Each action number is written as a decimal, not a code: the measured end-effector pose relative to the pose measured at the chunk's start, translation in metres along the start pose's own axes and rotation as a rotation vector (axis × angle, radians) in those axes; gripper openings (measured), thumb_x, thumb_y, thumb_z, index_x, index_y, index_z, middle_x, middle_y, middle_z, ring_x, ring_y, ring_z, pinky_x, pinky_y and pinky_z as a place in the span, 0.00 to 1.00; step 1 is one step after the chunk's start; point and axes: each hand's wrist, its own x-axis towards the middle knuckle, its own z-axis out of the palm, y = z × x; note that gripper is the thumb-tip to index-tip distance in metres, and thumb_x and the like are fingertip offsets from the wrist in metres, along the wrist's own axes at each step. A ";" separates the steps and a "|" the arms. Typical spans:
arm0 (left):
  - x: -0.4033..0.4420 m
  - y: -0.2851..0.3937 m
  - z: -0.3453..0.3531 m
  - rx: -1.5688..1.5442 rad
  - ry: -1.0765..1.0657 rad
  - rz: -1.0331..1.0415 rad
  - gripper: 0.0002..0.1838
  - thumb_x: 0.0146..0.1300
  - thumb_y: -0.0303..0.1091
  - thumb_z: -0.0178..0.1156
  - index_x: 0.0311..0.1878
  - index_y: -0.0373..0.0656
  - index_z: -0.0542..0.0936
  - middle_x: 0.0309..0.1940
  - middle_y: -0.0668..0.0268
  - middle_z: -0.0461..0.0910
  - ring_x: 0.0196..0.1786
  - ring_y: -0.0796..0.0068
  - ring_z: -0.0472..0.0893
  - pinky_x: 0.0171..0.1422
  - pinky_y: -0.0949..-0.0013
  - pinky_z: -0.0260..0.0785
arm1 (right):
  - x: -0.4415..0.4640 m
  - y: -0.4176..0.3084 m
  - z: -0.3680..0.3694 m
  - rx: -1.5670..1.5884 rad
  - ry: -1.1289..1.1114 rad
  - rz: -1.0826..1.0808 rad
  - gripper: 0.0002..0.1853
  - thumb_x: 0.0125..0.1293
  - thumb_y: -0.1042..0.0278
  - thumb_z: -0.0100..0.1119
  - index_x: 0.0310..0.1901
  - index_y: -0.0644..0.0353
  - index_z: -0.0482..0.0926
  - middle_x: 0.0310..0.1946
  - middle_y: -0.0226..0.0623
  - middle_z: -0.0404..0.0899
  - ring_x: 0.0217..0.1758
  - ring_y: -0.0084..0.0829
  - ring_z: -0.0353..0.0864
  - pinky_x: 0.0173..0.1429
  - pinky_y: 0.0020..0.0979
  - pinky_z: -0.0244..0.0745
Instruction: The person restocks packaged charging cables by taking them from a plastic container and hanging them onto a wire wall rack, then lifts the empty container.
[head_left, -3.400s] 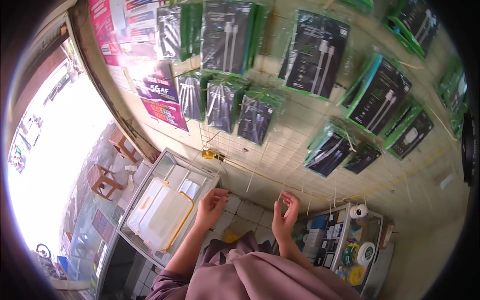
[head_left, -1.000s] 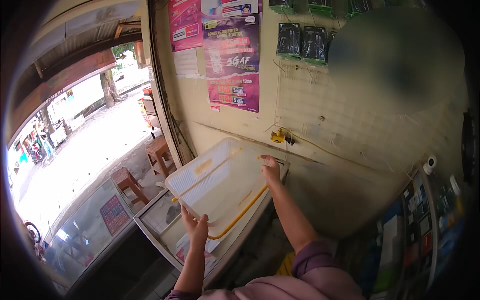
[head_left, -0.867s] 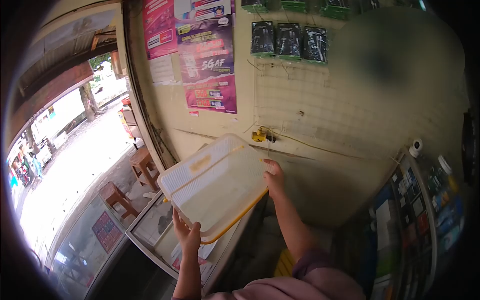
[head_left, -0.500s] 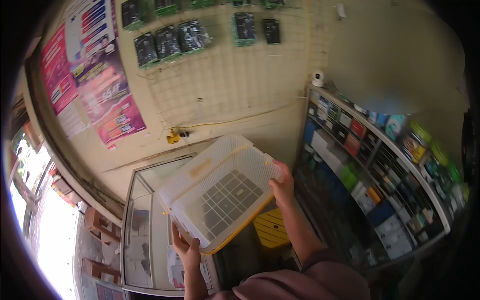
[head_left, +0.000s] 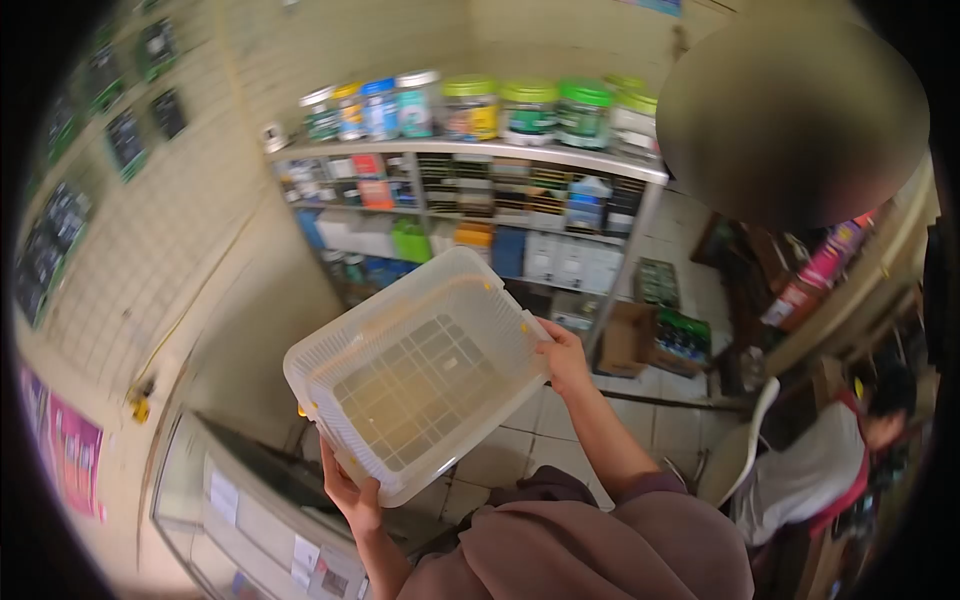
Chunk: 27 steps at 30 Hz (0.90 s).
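A translucent plastic basin (head_left: 325, 345), rectangular with ribbed walls and small yellow clips, is held up in front of me, tilted toward my face. My left hand (head_left: 350, 492) grips its lower left rim, thumb over the edge. At the right end, my right hand (head_left: 562, 357) grips the rim near a yellow clip. Through the see-through bottom, marked with a grid, tiled floor shows faintly. Nothing lies inside the basin.
A shelf unit (head_left: 520, 148) with boxes and lidded jars (head_left: 470, 105) stands ahead. A glass display case (head_left: 250, 520) is at lower left. To the right are a cardboard box (head_left: 628, 340), a white chair (head_left: 745, 445) and a seated person (head_left: 810, 465). A blurred round patch hides the upper right.
My view has swung right, from the postered wall and display case toward the shelf unit and the seated person. The basin has turned along with me, still in both hands.
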 end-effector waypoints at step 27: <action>-0.066 -0.239 0.566 -0.103 -1.014 -0.713 0.42 0.60 0.19 0.60 0.78 0.39 0.57 0.70 0.56 0.69 0.67 0.65 0.75 0.67 0.66 0.70 | -0.004 -0.151 -0.588 -0.515 0.959 -0.211 0.21 0.64 0.77 0.67 0.59 0.61 0.82 0.48 0.36 0.80 0.54 0.33 0.79 0.62 0.31 0.70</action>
